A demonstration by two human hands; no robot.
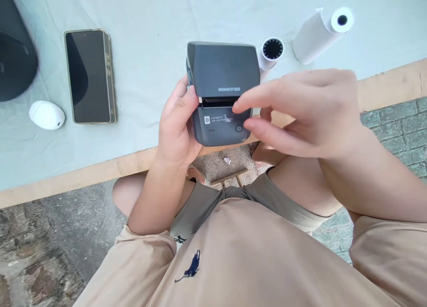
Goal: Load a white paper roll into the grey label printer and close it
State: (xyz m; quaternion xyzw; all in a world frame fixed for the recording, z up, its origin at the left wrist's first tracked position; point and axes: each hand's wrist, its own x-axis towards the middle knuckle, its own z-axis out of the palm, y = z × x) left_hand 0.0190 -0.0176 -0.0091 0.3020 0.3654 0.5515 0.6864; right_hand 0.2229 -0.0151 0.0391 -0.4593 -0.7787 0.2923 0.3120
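A dark grey label printer (223, 69) marked NIIMBOT is tipped up at the table's front edge. My left hand (176, 127) grips its left side, with the thumb beside the dark slot across the front. Below the slot are small printed lines and a round power button (239, 128). Over the printer's right side is my right hand (308, 111), slightly blurred. Its index finger and thumb are spread apart near the slot and the button, and nothing shows between them. Whether those fingertips touch the printer I cannot tell.
White paper rolls, one small (267, 63) and one larger (312, 38), stand behind the printer on the right. A phone (89, 78), a white rounded case (46, 115) and a black object (15, 53) lie left on the pale tablecloth (143, 40). The wooden table edge (126, 167) runs in front.
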